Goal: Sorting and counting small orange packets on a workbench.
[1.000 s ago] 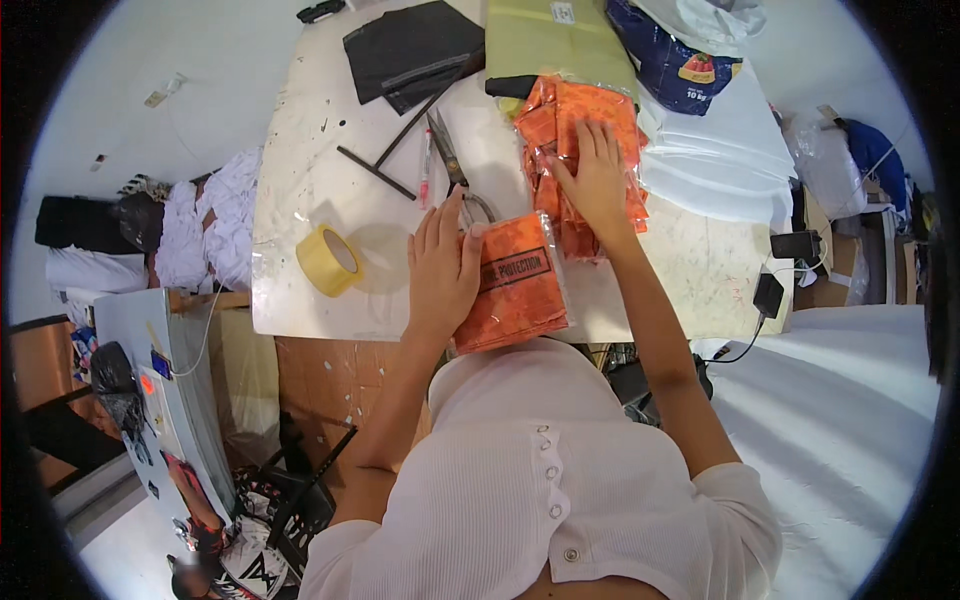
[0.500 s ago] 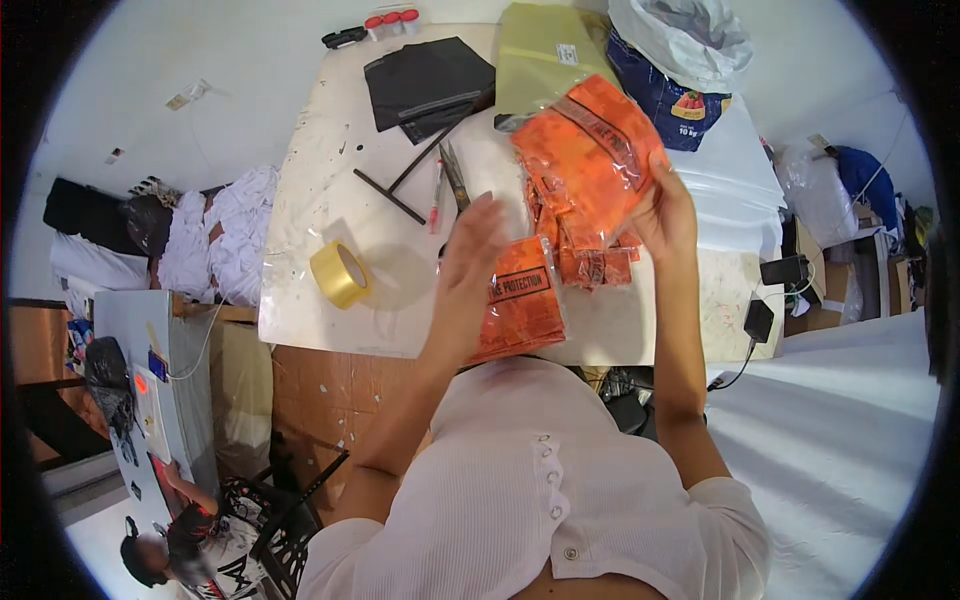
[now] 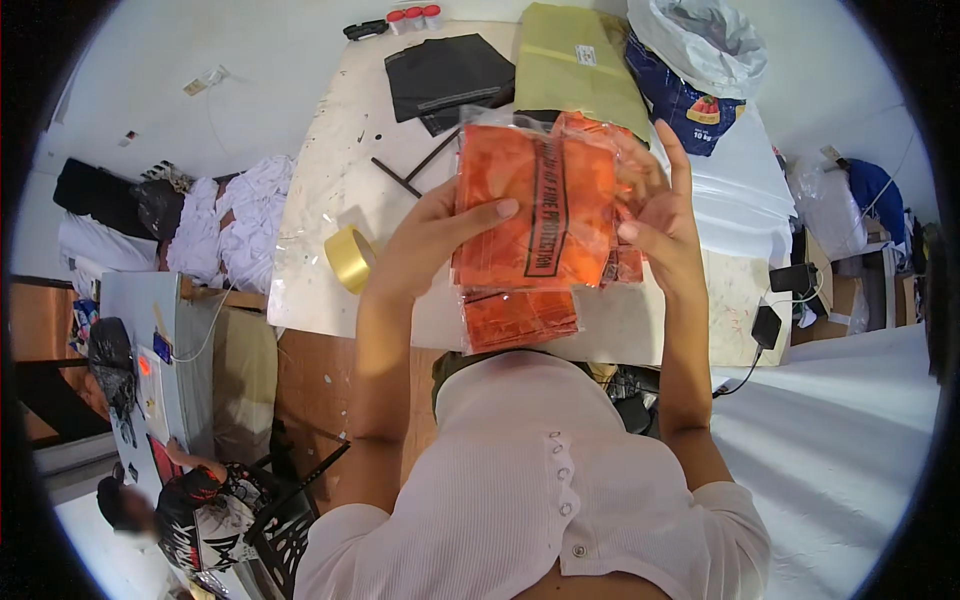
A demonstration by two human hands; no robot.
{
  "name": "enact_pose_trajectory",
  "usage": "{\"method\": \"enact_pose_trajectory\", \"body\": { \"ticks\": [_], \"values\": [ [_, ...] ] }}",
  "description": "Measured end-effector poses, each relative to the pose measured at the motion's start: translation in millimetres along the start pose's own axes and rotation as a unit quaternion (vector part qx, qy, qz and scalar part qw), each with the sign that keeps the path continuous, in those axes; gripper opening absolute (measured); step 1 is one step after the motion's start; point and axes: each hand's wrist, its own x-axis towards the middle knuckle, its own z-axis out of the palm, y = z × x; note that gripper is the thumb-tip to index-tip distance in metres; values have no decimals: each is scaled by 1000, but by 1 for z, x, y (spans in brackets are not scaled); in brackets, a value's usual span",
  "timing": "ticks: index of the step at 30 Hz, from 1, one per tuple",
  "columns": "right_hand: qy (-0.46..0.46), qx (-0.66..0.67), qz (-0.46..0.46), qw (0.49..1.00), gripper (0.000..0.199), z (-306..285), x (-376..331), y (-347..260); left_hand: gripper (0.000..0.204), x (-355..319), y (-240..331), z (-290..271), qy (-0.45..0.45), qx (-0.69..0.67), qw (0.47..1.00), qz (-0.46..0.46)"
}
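An orange folded cloth in a clear plastic bag (image 3: 510,245), with dark lettering, is held up over the table. My left hand (image 3: 420,245) grips its left side, thumb on top and fingers behind. At its right edge, my right hand (image 3: 665,225) is open, fingers spread and thumb close to the bag; whether they touch I cannot tell. Another orange packet (image 3: 520,322) lies below at the table's front edge. More orange packets (image 3: 628,268) are partly hidden behind the held one. A black T-shaped rod (image 3: 397,178) shows partly to the left.
Yellow tape (image 3: 349,260) stands on the table (image 3: 310,300) at left. Black folded bags (image 3: 445,78), a yellow-green package (image 3: 580,60) and a blue sack (image 3: 685,115) are at the back. Black adapters (image 3: 766,325) sit at right. Another person (image 3: 200,510) sits at lower left.
The orange packet has moved left and down from my right hand and turned upright. My left hand has taken hold of it; my right hand's fingers have spread.
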Motion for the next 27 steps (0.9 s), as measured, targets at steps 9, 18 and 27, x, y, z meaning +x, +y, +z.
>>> {"method": "enact_pose_trajectory", "body": {
  "ticks": [9, 18, 27],
  "values": [
    [-127, -242, 253, 928, 45, 5, 13, -6, 53, 19, 16, -13, -150, 244, 957, -48],
    [-19, -4, 251, 968, 35, -2, -8, 64, 71, 9, -48, -63, -137, -306, 941, -55],
    [121, -20, 218, 968, 68, 13, -65, 66, 73, -20, -76, -37, 127, -2, 992, 11]
  ]
}}
